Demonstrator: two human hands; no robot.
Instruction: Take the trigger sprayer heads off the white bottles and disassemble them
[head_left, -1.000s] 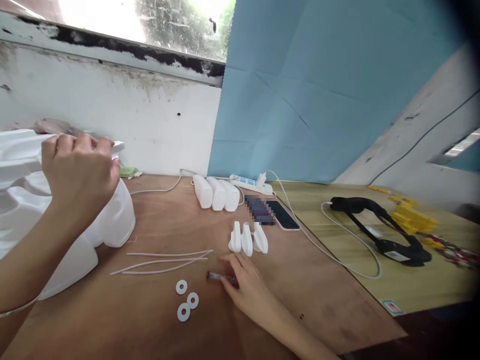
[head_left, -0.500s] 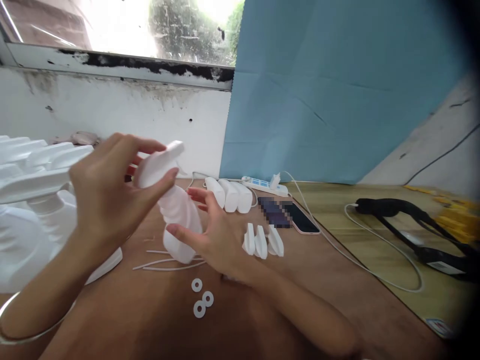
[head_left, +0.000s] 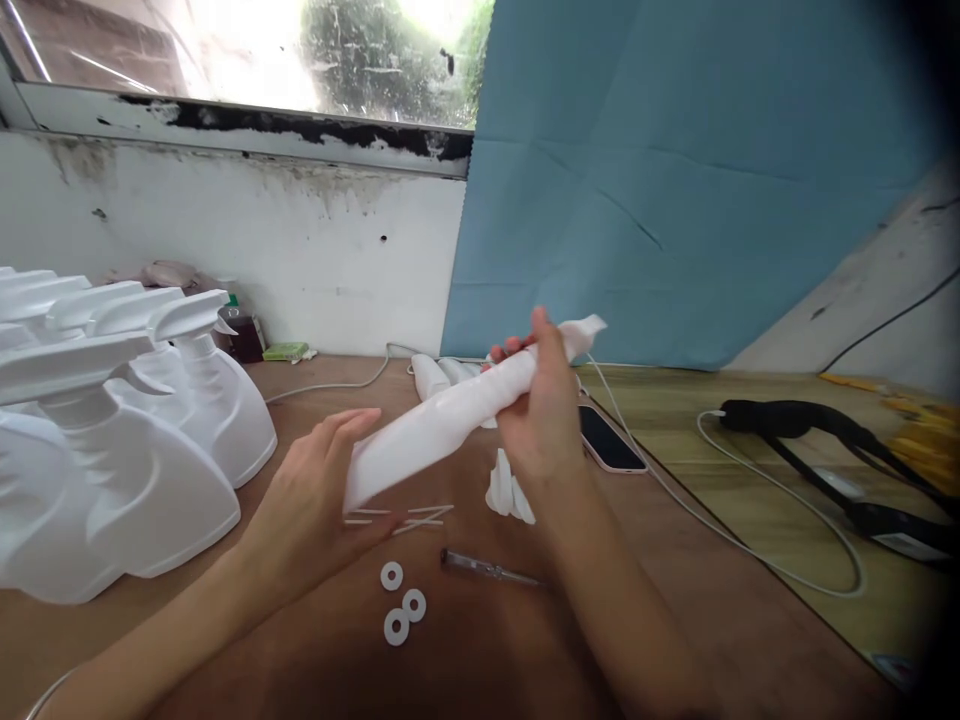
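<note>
A white spray bottle point(head_left: 431, 430) is held tilted across the middle, slightly blurred, its narrow end up to the right. My right hand point(head_left: 544, 420) is closed around it near that end, thumb pointing up. My left hand point(head_left: 319, 480) cups the wide base, with its fingers partly behind and below. Under the bottle lie thin white tubes point(head_left: 427, 517). Closer to me are three white ring washers point(head_left: 396, 627) and a small screwdriver point(head_left: 487, 568) with a see-through handle. Small white curved parts point(head_left: 508, 490) lie beside my right wrist, partly hidden.
Several white spray bottles point(head_left: 150, 460) stand grouped at the left. White rounded pieces point(head_left: 430, 378) lie at the back, with a phone point(head_left: 611, 440) further right. A white cable point(head_left: 750, 550) crosses the wooden surface near a black strap-like device point(head_left: 787, 415). A blue cloth point(head_left: 637, 200) hangs behind.
The bottle has swung from nearly upright to a sideways tilt, its top now to the right. My left hand has gone from its top to its base. The screwdriver has come into clear view.
</note>
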